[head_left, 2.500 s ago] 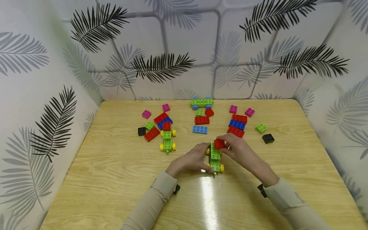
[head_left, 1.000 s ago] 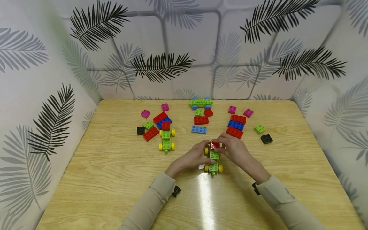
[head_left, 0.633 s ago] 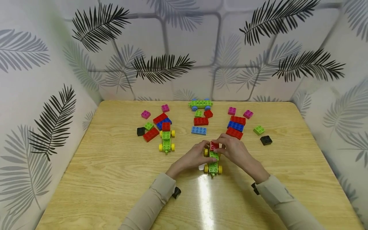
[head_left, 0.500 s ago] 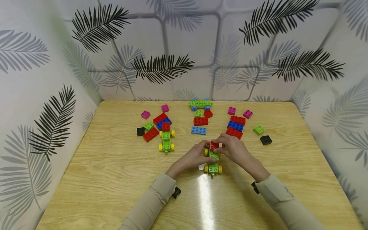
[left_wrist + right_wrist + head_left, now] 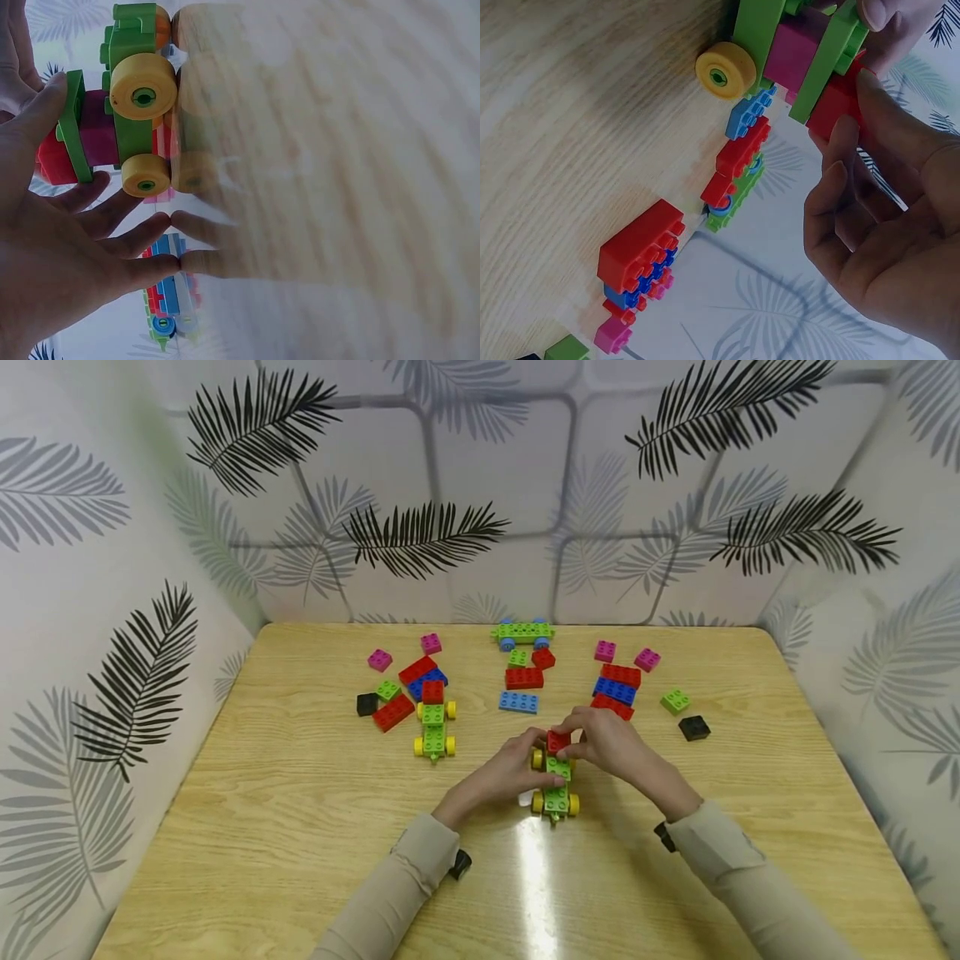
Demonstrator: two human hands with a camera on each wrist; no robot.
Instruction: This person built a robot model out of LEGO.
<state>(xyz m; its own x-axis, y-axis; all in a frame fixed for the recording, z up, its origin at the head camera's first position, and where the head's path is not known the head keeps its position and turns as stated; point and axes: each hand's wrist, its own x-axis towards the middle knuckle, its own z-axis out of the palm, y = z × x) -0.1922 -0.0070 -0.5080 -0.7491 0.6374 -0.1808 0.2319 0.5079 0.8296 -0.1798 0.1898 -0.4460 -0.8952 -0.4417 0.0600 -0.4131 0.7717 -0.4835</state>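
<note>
Between my hands stands a toy car (image 5: 556, 799) with a green base and yellow wheels. A purple brick (image 5: 99, 129) sits on the base, under a green plate-like piece (image 5: 557, 767). My right hand (image 5: 611, 743) pinches a red brick (image 5: 557, 742) at the plate's far end. In the right wrist view, the red brick (image 5: 834, 111) is against the plate. My left hand (image 5: 506, 770) grips the car, its thumb on the green plate and fingers along the far left side. Part of the red brick is hidden by fingers.
A similar car (image 5: 433, 739) with a red brick stands to the left. Behind are a green base with blue wheels (image 5: 523, 632) and a light blue brick (image 5: 519, 702). Loose bricks lie at left and right, including a black brick (image 5: 694, 727) and a blue brick (image 5: 615, 690).
The red brick has gone from tilted at the car's right side to level on the plate's far end. My left thumb has shifted from the car's near end up to the plate.
</note>
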